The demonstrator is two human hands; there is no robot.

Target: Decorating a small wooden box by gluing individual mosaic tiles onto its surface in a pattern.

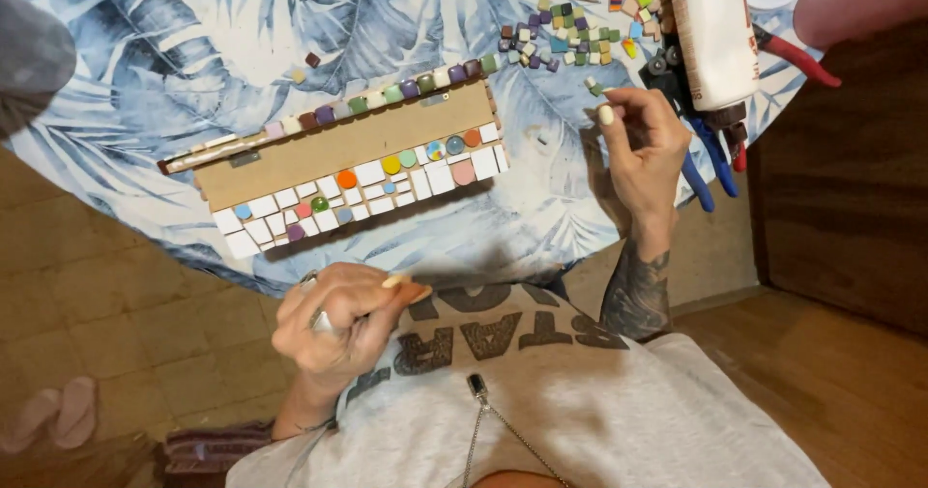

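While the mosaic board (338,164) lies long-axis left-right, right end tilted away, right hand (643,145) pinches a small tile (596,89) in closed fingers; left hand (338,329) is curled shut near the worktop (193,53) edge.

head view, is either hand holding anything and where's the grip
Right hand pinches a small pale-green mosaic tile by its edges at the fingertips. Left hand is curled closed near the shirt; whether it holds anything cannot be told.

Wooden board (338,150), centre frame, part-covered with white and coloured tiles, on leaf-patterned tabletop (193,53). Right hand (643,140) pinches small tile (594,88) near loose tile pile (570,39), upper right. Left hand (333,329) closed, lower centre.
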